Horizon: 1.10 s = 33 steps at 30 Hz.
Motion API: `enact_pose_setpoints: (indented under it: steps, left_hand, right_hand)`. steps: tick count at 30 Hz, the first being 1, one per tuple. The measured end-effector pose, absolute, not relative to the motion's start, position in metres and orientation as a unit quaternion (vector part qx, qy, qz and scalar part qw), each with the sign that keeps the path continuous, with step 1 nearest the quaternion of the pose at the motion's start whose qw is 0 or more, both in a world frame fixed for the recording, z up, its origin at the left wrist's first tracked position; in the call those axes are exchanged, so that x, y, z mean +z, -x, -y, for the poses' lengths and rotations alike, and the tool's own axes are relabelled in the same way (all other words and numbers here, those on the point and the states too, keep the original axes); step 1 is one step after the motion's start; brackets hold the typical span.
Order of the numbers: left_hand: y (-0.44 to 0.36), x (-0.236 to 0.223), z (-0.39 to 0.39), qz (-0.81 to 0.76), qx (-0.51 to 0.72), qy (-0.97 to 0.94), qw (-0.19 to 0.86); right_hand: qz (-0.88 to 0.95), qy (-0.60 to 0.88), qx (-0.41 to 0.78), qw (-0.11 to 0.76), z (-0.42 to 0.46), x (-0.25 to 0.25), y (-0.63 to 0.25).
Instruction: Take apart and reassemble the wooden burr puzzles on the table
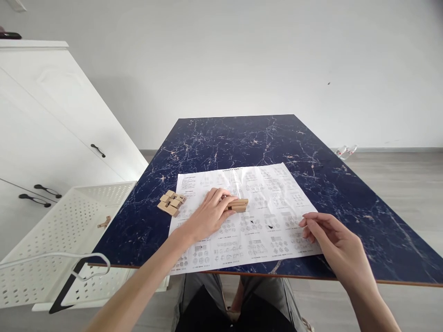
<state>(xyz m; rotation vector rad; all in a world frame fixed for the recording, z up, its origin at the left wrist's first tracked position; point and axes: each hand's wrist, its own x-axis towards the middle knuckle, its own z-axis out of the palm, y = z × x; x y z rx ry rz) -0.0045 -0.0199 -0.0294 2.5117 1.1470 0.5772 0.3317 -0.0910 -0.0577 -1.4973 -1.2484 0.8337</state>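
Observation:
My left hand (pixel 212 214) rests palm down on the printed sheet (pixel 270 240). Its fingers are closed round notched wooden puzzle sticks (pixel 239 205), whose right ends stick out side by side past the thumb and fingers. How many sticks are under the hand is hidden. My right hand (pixel 334 244) is at the sheet's right edge, its fingers curled and the thumb close against the index finger, with nothing visible in between. Left of the sheet's left edge, partly over it, several notched wooden pieces (pixel 171 203) form a small cluster; one bears a dark number.
The dark blue marbled table (pixel 221 143) carries the creased sheet near its front edge. At the left stands a white perforated rack (pixel 86 216) with another wooden piece (pixel 104 222) and a white cable (pixel 55 254). A white cabinet (pixel 62 120) is behind it.

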Motion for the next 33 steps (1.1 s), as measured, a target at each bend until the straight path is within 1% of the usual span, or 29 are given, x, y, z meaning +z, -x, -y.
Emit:
enact_pose_setpoints:
  steps: [5, 8, 11, 15, 18, 22, 25, 28, 33]
  left_hand:
    - [0.004, -0.03, 0.02, -0.394, 0.208, -0.88, 0.167]
    - [0.006, -0.031, 0.019, -0.413, 0.211, -0.87, 0.17]
    - [0.01, -0.032, 0.02, -0.435, 0.218, -0.859, 0.158]
    - [0.016, -0.032, 0.027, -0.443, 0.224, -0.857, 0.139]
    - [0.015, -0.031, 0.034, -0.444, 0.224, -0.857, 0.135]
    - [0.004, -0.03, 0.042, -0.447, 0.224, -0.854, 0.142]
    - [-0.005, -0.03, 0.045, -0.444, 0.225, -0.854, 0.15]
    - [-0.006, -0.032, 0.047, -0.457, 0.24, -0.84, 0.165]
    - [0.009, -0.031, 0.05, -0.527, 0.279, -0.786, 0.16]
  right_hand:
    - [0.517, 0.614, 0.339, 0.491, 0.091, -0.058, -0.33]
    - [0.514, 0.611, 0.339, 0.497, 0.09, -0.06, -0.331]
    - [0.53, 0.608, 0.341, 0.483, 0.088, -0.062, -0.334]
    - [0.576, 0.609, 0.325, 0.438, 0.088, -0.059, -0.334]
    - [0.633, 0.603, 0.296, 0.385, 0.087, -0.048, -0.32]
    - [0.751, 0.516, 0.24, 0.336, 0.078, -0.029, -0.285]
    - [0.811, 0.448, 0.211, 0.313, 0.063, -0.023, -0.263]
    - [0.844, 0.405, 0.215, 0.277, 0.045, -0.027, -0.253]
    - [0.839, 0.415, 0.258, 0.24, 0.024, -0.034, -0.252]
